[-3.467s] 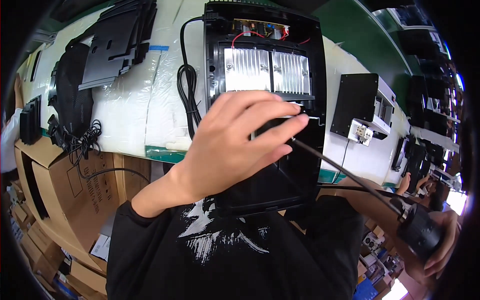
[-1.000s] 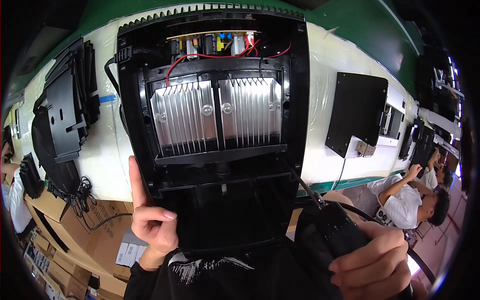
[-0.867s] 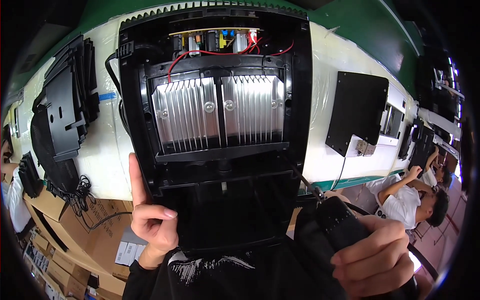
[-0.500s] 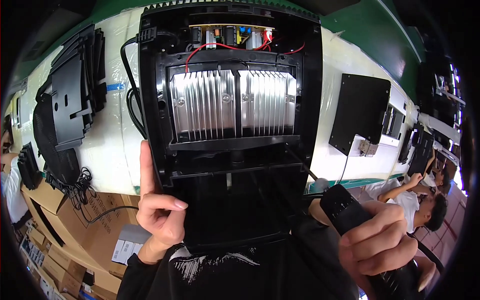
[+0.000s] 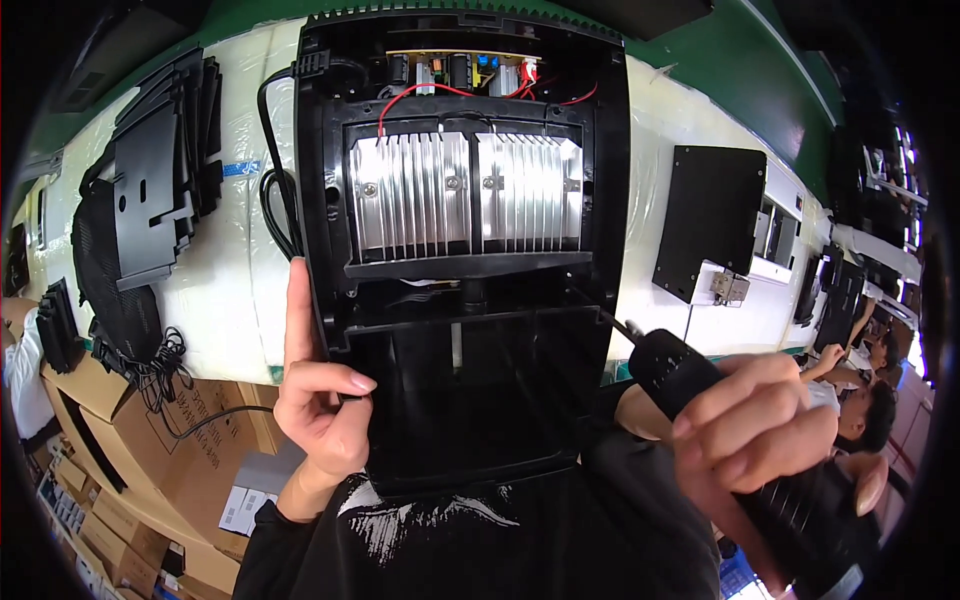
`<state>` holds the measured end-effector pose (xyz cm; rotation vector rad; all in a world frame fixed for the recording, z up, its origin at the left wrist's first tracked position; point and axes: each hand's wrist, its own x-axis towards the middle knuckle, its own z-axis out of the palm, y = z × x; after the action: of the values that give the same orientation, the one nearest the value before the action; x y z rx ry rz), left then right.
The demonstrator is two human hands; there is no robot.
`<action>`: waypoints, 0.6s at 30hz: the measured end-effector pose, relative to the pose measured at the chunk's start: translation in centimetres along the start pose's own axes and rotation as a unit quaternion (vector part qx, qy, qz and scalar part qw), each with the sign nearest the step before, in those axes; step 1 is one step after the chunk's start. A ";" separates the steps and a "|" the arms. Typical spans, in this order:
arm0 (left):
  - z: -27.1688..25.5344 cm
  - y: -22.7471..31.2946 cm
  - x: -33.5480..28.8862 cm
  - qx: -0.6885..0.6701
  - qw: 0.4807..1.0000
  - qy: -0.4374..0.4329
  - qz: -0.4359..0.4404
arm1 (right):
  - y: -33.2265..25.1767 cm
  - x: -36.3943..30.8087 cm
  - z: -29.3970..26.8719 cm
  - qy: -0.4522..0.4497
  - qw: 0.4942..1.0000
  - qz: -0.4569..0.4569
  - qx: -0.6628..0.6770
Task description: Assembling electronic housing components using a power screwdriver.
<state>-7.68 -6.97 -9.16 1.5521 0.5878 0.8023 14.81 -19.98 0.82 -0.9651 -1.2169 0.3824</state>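
Note:
A black housing (image 5: 612, 130) stands in front of me, its near part a deep empty-looking box. Inside sit two finned silver heatsinks (image 5: 410, 195), fixed with screws. My right hand (image 5: 750, 420) is wrapped round a black electric screwdriver (image 5: 672, 368). The long thin bit slants up and left into the housing's right side, below the heatsinks; its tip is hard to make out against the black. My left hand (image 5: 325, 400) rests at the left wall, index finger stretched along it. Its thumb and other fingers are curled in; whatever they hold is hidden.
Flat black panels (image 5: 150, 200) are stacked at the left over black mesh and a coiled cable (image 5: 172, 350). A power cord (image 5: 268, 120) runs along the housing. At the right lies a black plate (image 5: 710, 220) with a metal bracket. Cardboard boxes (image 5: 200, 430) stand lower left; other people sit far right.
The screwdriver has moved up and slightly left, closer to the housing, so less of its bit shows. My left hand keeps its pose at the wall. The whole view has shifted a little.

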 end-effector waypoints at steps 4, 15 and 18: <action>0.2 -0.2 0.2 -0.036 0.999 0.006 0.004 | 0.3 0.5 0.9 0.058 0.997 -0.051 -0.005; 0.5 -0.9 -0.3 -0.088 0.996 0.011 0.007 | -8.6 -1.7 -1.9 0.081 0.973 -0.212 -0.034; -0.4 -1.2 -0.7 -0.091 0.995 0.039 0.005 | -12.6 -3.4 -4.7 0.158 0.947 -0.281 -0.003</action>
<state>-8.33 -7.05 -10.42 1.3630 0.5487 0.9025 14.96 -31.45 8.53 -0.6154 -1.1365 -0.2226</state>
